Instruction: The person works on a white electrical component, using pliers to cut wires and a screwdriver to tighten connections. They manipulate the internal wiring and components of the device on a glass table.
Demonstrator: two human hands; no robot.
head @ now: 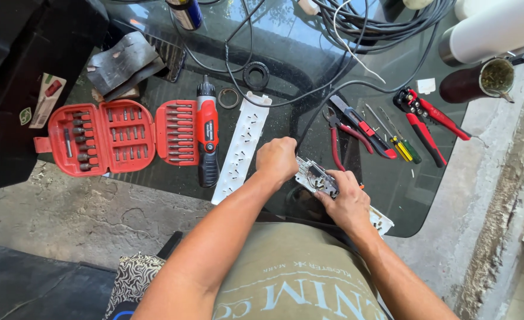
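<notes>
Power strip base (316,176): white, opened, wiring exposed
Surface (285,65): dark glass, tools scattered
Floor (78,207): rough concrete
Hands: left hand (277,159) and right hand (348,201) both pinch the base

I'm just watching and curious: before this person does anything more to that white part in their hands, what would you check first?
1. Both hands on the white socket part: ok, left hand and right hand grip it.
2. Black cable unplugged: cannot tell, its far end is hidden.
3. Electric screwdriver within reach: ok, beside the white cover.
4. Bit case open: ok.
5. Pliers handy: ok.
6. Loose screws accounted for: cannot tell.
</notes>
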